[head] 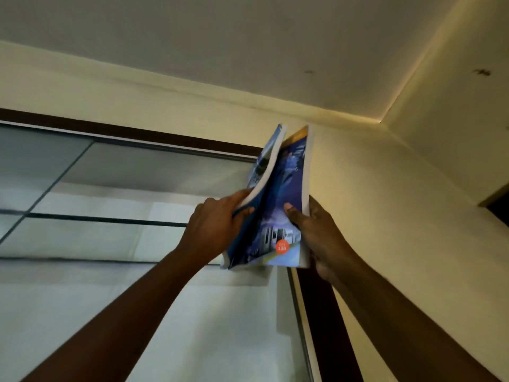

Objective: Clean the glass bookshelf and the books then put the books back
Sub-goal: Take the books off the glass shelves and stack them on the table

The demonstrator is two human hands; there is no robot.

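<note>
Blue glossy books (286, 194) upright, long axis 6-to-12; my left hand (217, 224) and right hand (319, 232) each pinch one. Glass bookshelf (110, 238) at 9 o'clock, left nearer.

left hand (217, 224): bare | right hand (322, 238): bare | forearms (132, 307): bare to the frame edge

- Pale grey ceiling (248, 37) overhead, with one small dark smudge (309, 71).
- Cream back wall (110, 97) beneath, meeting a second cream wall (454, 139) at a corner (381, 121) on the right.
- Warm yellowish glow along the seams under the ceiling (brightest near the corner).
- Dark blotch (481, 72) high on the right-hand wall.
- Dark opening (499, 210) at the far right edge, mostly cut off.
</note>
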